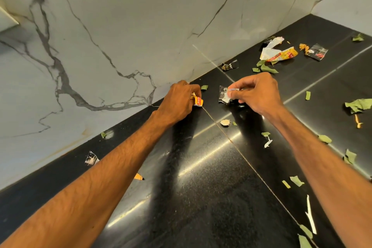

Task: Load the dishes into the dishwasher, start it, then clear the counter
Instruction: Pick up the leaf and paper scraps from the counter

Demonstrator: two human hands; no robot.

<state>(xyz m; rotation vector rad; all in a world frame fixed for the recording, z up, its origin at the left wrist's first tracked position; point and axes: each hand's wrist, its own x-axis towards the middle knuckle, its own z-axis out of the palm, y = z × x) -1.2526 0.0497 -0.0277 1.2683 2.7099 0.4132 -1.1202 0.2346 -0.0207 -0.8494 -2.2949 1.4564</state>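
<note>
Cleanup is the step in hand: no dishes, no dishwasher in view, just litter on the glossy black stone counter [201, 187]. Left hand [179, 99] curls tight round a crumpled orange-and-yellow wrapper [198, 102]; right hand [256, 93] pinches a torn black-and-silver foil scrap [226, 94], low over the counter near the white marble wall [120, 26]. Torn green leaf bits [265, 67] and a white-and-orange packet [278, 54] lie beyond. Next move, I reckon: gather those. No bin or container shows.

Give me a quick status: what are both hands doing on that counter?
Left hand gripping an orange wrapper scrap. Right hand pinching a black wrapper piece. Counter strewn with leaf bits, more wrappers.
</note>
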